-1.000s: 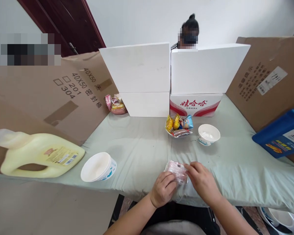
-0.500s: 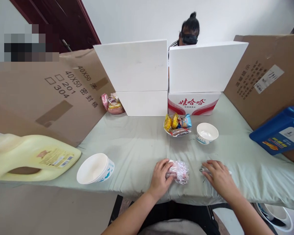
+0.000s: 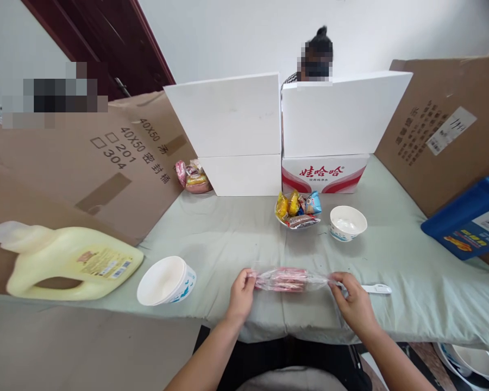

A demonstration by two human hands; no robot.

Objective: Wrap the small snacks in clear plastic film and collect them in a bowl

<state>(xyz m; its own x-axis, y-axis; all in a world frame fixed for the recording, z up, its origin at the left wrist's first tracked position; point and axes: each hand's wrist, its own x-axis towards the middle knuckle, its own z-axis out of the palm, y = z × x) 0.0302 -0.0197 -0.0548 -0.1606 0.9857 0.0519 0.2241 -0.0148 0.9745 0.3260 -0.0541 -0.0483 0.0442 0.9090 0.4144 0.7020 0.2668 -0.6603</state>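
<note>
A clear plastic wrapper with pink and red contents [image 3: 290, 279] is stretched out flat just above the pale green table cover [image 3: 236, 233] near its front edge. My left hand [image 3: 241, 296] pinches its left end and my right hand [image 3: 352, 301] pinches its right end. A small white plastic utensil [image 3: 375, 289] lies on the cover just right of my right hand.
A bowl of wrapped snacks [image 3: 297, 210] and an empty white bowl [image 3: 348, 223] stand behind. Stacked white bowls [image 3: 165, 280] and a yellow jug [image 3: 65, 263] lie to the left, a blue container [image 3: 470, 220] to the right. White boxes [image 3: 228, 130] and cardboard walls surround; a person sits behind them.
The wrapper was bunched under both hands, then held by the left alone while the right reached beside it. Now both hands have pulled it out long between them.
</note>
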